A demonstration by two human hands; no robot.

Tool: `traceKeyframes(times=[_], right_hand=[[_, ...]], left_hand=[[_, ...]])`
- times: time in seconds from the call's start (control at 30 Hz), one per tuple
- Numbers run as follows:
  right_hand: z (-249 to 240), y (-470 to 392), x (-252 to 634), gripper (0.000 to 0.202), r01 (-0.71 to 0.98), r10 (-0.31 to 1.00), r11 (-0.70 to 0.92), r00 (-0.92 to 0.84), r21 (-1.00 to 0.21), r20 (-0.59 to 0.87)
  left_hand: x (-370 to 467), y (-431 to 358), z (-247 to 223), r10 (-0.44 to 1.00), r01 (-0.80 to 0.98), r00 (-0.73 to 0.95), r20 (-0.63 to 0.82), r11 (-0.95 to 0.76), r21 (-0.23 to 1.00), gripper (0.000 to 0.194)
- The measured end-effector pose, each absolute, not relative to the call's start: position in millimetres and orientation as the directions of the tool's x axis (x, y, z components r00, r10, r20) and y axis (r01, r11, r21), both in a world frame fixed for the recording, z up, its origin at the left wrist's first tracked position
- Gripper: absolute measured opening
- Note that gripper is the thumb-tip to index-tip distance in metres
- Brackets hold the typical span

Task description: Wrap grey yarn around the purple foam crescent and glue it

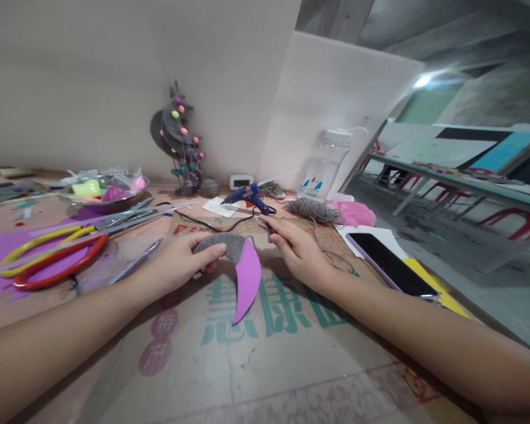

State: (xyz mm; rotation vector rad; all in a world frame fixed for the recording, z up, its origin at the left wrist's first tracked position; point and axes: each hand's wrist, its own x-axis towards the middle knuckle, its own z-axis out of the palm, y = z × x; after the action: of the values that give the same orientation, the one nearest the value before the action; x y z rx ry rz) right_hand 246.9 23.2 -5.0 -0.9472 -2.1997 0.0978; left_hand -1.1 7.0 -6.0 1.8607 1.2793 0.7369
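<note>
My left hand grips a crescent-shaped purple foam piece by its upper end, thumb on top. Grey yarn is wound closely round that upper part, while the lower pointed end is bare purple. To the right, my right hand is closed in a pinch, apart from the crescent. A thin grey strand shows between the crescent and these fingertips, and appears to be held in them. Behind the right hand lies a grey yarn skein, with a loose strand trailing down beside the wrist.
Printed cardboard covers the table. A blue glue gun rests behind my hands. Scissors and a metal bowl are at left. A water bottle and a phone stand and lie at right; a yarn-wrapped moon ornament is at the wall.
</note>
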Motion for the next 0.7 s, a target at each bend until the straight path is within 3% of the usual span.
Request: traceKeyframes(times=[0.1,0.37,0.7], right_hand=[[-4.9,25.7,248.3,0.037,0.600,0.641,0.737,-0.475,-0.311,0.602],[-5.9,21.2,244.4,0.035,0.568,0.464,0.823,-0.646,-0.025,0.606],[-5.1,20.2,242.7,0.031,0.611,0.457,0.788,-0.664,0.076,0.592]], left_hand=[[-1.1,6.4,-5.7,0.943,0.519,0.331,0.037,-0.215,0.828,0.042],[-1.3,6.7,-1.5,0.943,0.544,0.332,0.040,-0.226,0.808,0.042],[-1.4,6.2,-2.9,0.944,0.533,0.324,0.062,-0.236,0.812,0.039]])
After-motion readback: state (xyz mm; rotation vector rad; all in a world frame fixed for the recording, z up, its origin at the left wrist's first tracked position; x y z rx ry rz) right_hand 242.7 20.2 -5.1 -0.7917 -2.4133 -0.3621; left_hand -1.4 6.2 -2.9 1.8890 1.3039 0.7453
